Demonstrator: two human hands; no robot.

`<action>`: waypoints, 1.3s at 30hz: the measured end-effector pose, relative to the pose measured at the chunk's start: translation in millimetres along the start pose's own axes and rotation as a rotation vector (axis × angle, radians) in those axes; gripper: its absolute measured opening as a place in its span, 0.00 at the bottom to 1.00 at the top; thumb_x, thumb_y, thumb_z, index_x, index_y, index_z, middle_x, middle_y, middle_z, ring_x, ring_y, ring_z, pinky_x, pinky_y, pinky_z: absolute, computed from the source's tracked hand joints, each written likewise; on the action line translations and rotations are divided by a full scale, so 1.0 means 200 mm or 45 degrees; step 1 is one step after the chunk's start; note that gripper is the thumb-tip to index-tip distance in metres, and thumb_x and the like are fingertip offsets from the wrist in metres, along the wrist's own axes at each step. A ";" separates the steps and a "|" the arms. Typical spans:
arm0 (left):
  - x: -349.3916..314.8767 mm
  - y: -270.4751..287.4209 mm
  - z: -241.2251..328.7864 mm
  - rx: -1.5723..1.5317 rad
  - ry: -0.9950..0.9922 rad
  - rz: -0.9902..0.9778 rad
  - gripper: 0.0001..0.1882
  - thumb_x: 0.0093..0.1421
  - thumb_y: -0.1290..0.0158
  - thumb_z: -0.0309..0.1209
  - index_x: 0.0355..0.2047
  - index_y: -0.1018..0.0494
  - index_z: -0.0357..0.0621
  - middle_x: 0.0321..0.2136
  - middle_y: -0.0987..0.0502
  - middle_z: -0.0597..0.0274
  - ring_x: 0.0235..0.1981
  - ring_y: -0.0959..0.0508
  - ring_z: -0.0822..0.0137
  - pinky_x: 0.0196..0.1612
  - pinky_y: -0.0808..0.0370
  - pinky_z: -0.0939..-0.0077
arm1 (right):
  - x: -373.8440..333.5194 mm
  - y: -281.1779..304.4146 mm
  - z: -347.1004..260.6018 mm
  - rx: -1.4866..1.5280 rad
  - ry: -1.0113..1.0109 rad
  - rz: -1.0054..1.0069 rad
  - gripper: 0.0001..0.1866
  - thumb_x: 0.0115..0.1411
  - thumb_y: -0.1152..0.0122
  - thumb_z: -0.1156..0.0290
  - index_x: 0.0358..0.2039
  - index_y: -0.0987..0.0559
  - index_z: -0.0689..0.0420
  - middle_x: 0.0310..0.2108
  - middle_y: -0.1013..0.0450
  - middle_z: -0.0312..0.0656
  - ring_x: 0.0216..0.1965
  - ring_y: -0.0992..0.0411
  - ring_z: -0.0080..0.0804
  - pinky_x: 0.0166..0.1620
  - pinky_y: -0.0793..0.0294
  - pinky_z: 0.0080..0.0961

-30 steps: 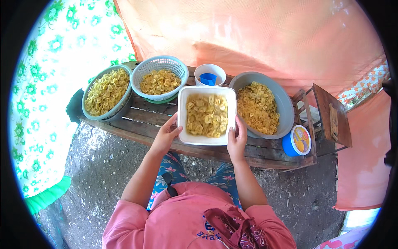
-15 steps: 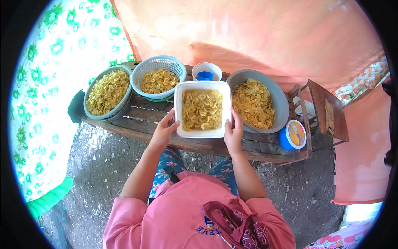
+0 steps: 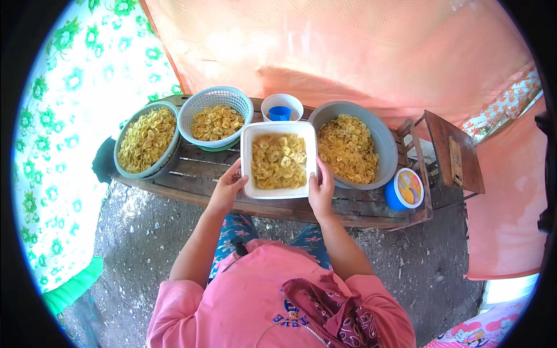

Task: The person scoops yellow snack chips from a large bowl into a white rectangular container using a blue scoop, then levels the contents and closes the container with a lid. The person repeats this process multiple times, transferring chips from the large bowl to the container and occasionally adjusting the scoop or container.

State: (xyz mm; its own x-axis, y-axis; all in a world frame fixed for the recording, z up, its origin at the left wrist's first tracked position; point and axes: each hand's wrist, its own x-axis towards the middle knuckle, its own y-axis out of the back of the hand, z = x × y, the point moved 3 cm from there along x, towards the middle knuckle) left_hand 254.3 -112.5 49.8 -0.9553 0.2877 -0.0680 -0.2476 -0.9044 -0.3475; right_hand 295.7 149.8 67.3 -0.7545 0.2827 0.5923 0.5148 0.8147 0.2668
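Between both hands I hold a white square plastic tub (image 3: 246, 152), with yellow banana chips (image 3: 279, 162) inside it. My left hand (image 3: 227, 189) grips the tub's left side near its lower corner, thumb on the rim. On the opposite side my right hand (image 3: 322, 191) grips it the same way. The tub is over the front part of a slatted wooden bench. Right of it stands a large grey basin (image 3: 387, 139) of banana chips. Just behind is a white bucket (image 3: 294, 101) with a blue cup (image 3: 279, 113) in it.
A light-blue strainer basket (image 3: 243, 104) and a grey-blue basin (image 3: 123, 165), both with chips, stand on the left of the wooden bench (image 3: 200, 165). A blue lidded tub (image 3: 395, 198) sits at the right end, near a wooden chair (image 3: 449, 151). Orange sheeting (image 3: 371, 46) hangs behind.
The chips in the tub lie differently, shifted and turned over. My hands still hold the tub; the whole view has shifted slightly.
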 end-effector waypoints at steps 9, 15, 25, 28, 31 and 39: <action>0.04 -0.05 0.08 -0.091 0.041 0.027 0.30 0.63 0.50 0.23 0.65 0.44 0.41 0.47 0.27 0.64 0.45 0.25 0.74 0.47 0.26 0.76 | 0.09 0.00 0.00 -0.017 -0.108 -0.095 0.25 0.57 0.49 0.87 0.56 0.31 0.61 0.46 0.31 0.44 0.48 0.30 0.30 0.51 0.32 0.24; 0.13 -0.02 0.11 -0.136 0.105 0.060 0.30 0.62 0.49 0.22 0.64 0.43 0.39 0.45 0.26 0.64 0.44 0.25 0.75 0.46 0.27 0.78 | 0.19 -0.03 -0.03 -0.084 -0.003 -0.051 0.25 0.56 0.47 0.83 0.56 0.31 0.61 0.40 0.31 0.46 0.36 0.31 0.33 0.42 0.31 0.26; 0.13 -0.06 0.13 -0.038 -0.046 0.034 0.30 0.62 0.49 0.23 0.64 0.42 0.38 0.50 0.27 0.61 0.49 0.27 0.72 0.52 0.30 0.76 | 0.14 -0.01 0.01 -0.015 -0.006 0.015 0.27 0.54 0.46 0.85 0.56 0.31 0.59 0.37 0.33 0.42 0.34 0.34 0.29 0.39 0.33 0.24; 0.10 -0.07 0.10 -0.058 0.067 0.033 0.30 0.61 0.48 0.23 0.64 0.43 0.38 0.49 0.27 0.61 0.48 0.27 0.73 0.52 0.30 0.76 | 0.12 -0.03 0.09 0.201 -0.511 -0.250 0.27 0.54 0.48 0.86 0.56 0.30 0.59 0.37 0.34 0.42 0.36 0.34 0.30 0.41 0.34 0.24; 0.09 -0.08 0.08 -0.116 0.110 0.040 0.30 0.61 0.48 0.23 0.63 0.42 0.37 0.46 0.26 0.62 0.45 0.27 0.74 0.50 0.30 0.77 | 0.12 0.00 0.08 -0.042 -0.273 -0.142 0.26 0.58 0.49 0.85 0.58 0.33 0.61 0.49 0.32 0.43 0.45 0.30 0.26 0.47 0.31 0.22; 0.10 -0.05 0.05 -0.018 0.103 0.113 0.29 0.62 0.48 0.23 0.63 0.41 0.37 0.45 0.25 0.63 0.43 0.27 0.75 0.48 0.29 0.77 | 0.07 -0.01 0.07 0.063 -0.216 -0.090 0.26 0.58 0.49 0.85 0.58 0.33 0.61 0.46 0.30 0.42 0.45 0.30 0.26 0.48 0.31 0.22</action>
State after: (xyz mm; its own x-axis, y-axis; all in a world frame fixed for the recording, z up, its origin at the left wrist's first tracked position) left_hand 235.8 -101.3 61.1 -0.9571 0.2314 -0.1743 -0.1596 -0.9232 -0.3495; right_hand 278.7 158.9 63.3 -0.8479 0.3021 0.4356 0.4409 0.8582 0.2630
